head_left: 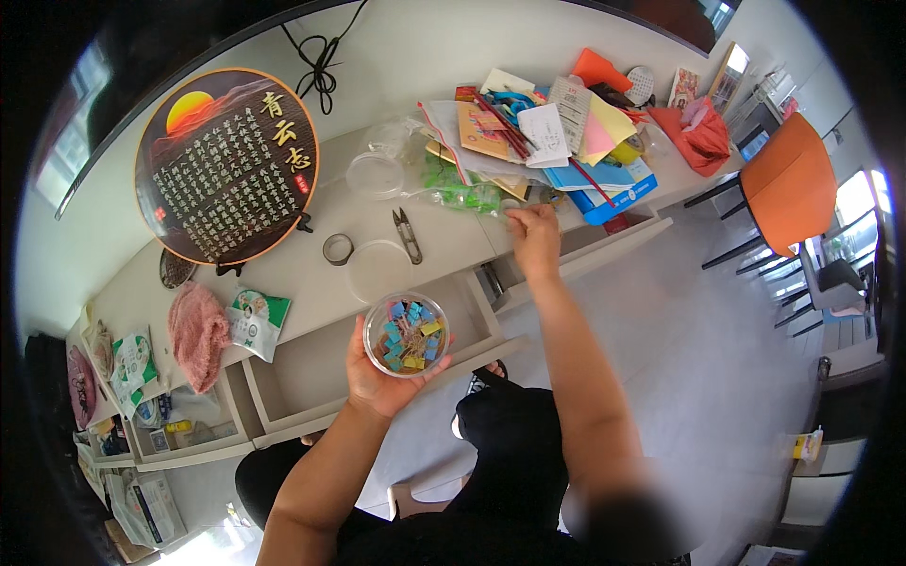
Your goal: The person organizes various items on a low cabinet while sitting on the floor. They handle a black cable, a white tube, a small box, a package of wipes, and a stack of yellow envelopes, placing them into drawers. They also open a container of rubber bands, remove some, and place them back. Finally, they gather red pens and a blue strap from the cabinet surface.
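Observation:
My left hand is wrapped round a round clear tub from below, above an open drawer. Inside the tub lie blue and yellow binder clips and small gold-coloured pieces, perhaps paper clips. At the table's front edge my right hand is closed, its fingertips pinched by a small pale thing too small to name. That spot touches or adjoins a clear plastic bag with green contents. A clear round lid, a roll of tape and thread snips lie between the hands and the wall.
A heap of papers and notebooks covers the right of the table. A round plaque stands at left, by a pink cloth and a green-white packet. The open drawer juts toward me. An orange chair stands at right.

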`<action>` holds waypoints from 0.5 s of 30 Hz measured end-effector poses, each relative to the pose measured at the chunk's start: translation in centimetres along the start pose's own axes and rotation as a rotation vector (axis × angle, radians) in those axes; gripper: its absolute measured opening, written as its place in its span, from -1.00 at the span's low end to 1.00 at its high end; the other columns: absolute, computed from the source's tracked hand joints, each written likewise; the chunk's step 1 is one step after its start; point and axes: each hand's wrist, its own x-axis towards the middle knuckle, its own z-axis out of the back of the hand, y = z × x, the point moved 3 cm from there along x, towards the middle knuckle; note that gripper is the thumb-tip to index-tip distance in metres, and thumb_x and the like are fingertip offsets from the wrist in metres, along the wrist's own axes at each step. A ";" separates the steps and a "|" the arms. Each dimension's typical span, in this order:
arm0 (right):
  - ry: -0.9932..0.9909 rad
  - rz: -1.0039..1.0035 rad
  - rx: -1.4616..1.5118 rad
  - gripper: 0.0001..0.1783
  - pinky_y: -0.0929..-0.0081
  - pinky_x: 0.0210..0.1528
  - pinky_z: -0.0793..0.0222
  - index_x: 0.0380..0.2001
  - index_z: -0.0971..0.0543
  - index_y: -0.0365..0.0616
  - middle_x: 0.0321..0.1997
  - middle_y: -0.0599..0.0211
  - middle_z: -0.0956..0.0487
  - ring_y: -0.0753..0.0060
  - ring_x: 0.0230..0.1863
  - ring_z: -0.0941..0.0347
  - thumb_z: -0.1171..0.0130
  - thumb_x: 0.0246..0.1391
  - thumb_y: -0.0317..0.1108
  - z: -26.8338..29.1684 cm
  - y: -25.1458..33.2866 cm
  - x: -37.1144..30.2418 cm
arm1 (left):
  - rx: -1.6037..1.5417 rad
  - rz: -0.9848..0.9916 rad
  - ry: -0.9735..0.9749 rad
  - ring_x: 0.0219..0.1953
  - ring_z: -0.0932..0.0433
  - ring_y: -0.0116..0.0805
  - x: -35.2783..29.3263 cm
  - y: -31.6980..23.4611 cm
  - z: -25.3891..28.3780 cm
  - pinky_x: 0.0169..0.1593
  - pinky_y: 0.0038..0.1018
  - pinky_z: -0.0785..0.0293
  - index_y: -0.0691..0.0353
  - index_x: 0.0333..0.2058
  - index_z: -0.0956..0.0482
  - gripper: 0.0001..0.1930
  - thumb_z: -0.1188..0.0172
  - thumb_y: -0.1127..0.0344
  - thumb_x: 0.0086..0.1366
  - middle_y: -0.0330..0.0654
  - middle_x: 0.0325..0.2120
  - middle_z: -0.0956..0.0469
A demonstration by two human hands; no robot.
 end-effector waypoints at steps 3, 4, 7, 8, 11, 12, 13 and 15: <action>0.012 -0.041 0.036 -0.82 0.30 -0.23 -0.36 -0.37 -0.63 -0.04 -0.36 0.17 -0.46 0.11 -0.23 -0.41 -0.22 -0.13 -0.49 0.3 0.2 -0.5 | -0.004 0.019 -0.005 0.07 -0.32 0.17 0.1 0.4 0.0 -0.01 0.03 -0.37 0.13 0.14 -0.26 -0.21 0.13 -0.38 0.13 0.10 0.08 -0.29; 0.019 -0.045 0.044 -0.81 0.30 -0.23 -0.37 -0.36 -0.62 -0.03 -0.35 0.17 -0.46 0.11 -0.23 -0.41 -0.21 -0.13 -0.49 0.4 0.2 -0.6 | -0.005 0.023 0.005 0.07 -0.31 0.17 0.1 0.4 0.0 -0.01 0.03 -0.37 0.13 0.15 -0.25 -0.20 0.13 -0.38 0.12 0.10 0.09 -0.29; -0.038 -0.111 0.097 -0.81 0.31 -0.22 -0.37 -0.34 -0.59 -0.06 -0.31 0.16 -0.46 0.11 -0.22 -0.41 -0.22 -0.13 -0.48 1.2 -1.3 -0.5 | -0.008 0.030 0.014 0.09 -0.30 0.17 0.0 0.5 0.1 0.01 0.03 -0.37 0.13 0.16 -0.24 -0.19 0.14 -0.39 0.12 0.10 0.09 -0.28; -0.071 -0.141 0.120 -0.81 0.31 -0.22 -0.37 -0.34 -0.58 -0.08 -0.30 0.16 -0.46 0.11 -0.21 -0.41 -0.22 -0.13 -0.48 1.7 -2.2 -0.4 | -0.007 0.031 0.005 0.10 -0.29 0.17 0.0 0.6 0.1 0.01 0.04 -0.36 0.13 0.16 -0.23 -0.19 0.14 -0.39 0.12 0.10 0.10 -0.28; -0.224 -0.162 -0.164 -0.78 0.31 -0.23 -0.38 -0.34 -0.53 -0.16 -0.32 0.15 -0.48 0.10 -0.24 -0.43 -0.26 -0.14 -0.42 3.6 -4.8 -0.4 | -0.010 0.033 0.005 0.10 -0.29 0.17 0.0 0.5 0.5 0.02 0.04 -0.36 0.13 0.16 -0.23 -0.18 0.14 -0.40 0.11 0.10 0.10 -0.27; -0.230 -0.245 -0.158 -0.75 0.31 -0.23 -0.38 -0.33 -0.51 -0.18 -0.34 0.16 -0.49 0.12 -0.26 -0.43 -0.27 -0.14 -0.40 3.8 -5.3 -0.6 | -0.012 0.037 0.012 0.10 -0.28 0.17 0.0 0.5 0.6 0.02 0.04 -0.36 0.13 0.16 -0.23 -0.18 0.14 -0.40 0.11 0.10 0.10 -0.27; -0.235 -0.327 -0.151 -0.72 0.30 -0.22 -0.38 -0.32 -0.48 -0.20 -0.36 0.16 -0.49 0.13 -0.28 -0.44 -0.28 -0.14 -0.37 3.9 -5.8 -0.9 | -0.021 0.041 0.013 0.10 -0.28 0.17 0.1 0.6 0.6 0.02 0.04 -0.36 0.13 0.16 -0.23 -0.18 0.14 -0.40 0.11 0.10 0.10 -0.27; -0.215 -0.506 -0.055 -0.67 0.32 -0.26 -0.39 -0.31 -0.45 -0.21 -0.41 0.19 -0.48 0.18 -0.33 -0.45 -0.30 -0.15 -0.35 3.8 -7.7 -1.4 | -0.041 0.053 0.013 0.10 -0.28 0.17 0.3 0.9 0.6 0.02 0.04 -0.35 0.13 0.16 -0.23 -0.17 0.14 -0.40 0.11 0.10 0.10 -0.27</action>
